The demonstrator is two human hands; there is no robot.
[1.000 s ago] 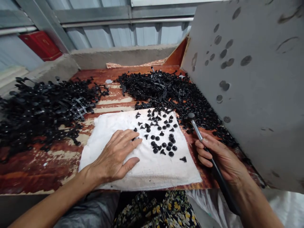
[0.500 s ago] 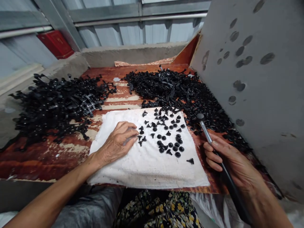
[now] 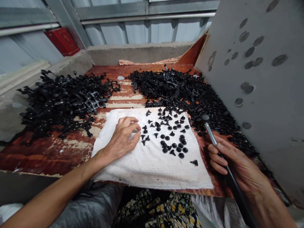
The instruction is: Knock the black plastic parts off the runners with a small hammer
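1. The left hand [image 3: 122,139] is laid on a white cloth [image 3: 133,167], palm down, with the fingers loosely curved and slightly parted. Nothing can be seen held in it, and its fingertips [image 3: 136,126] are just beside the nearest black pieces.
2. The right hand [image 3: 232,161] is closed firmly around the black handle of a small hammer [image 3: 211,133]. The hand is off the cloth, beside its right edge.
3. The hammer's dark head is held up near the lower edge of the right heap, with its metal shaft slanting toward the hand. Whether the head touches the heap cannot be told.
4. Small black plastic pieces [image 3: 171,133] are scattered over the far right part of the cloth, some upright on their round heads and some on their sides. One lone piece [image 3: 194,162] lies near the cloth's right edge.
5. The cloth is spread near the front edge of a rust-stained wooden board [image 3: 71,152].
6. A heap of black plastic runners [image 3: 64,101] is piled at the board's left side, and a second heap [image 3: 175,88] covers the far right part, reaching the cloth's far edge.
7. A grey panel [image 3: 256,95] marked with round dark spots is propped along the board's right edge.
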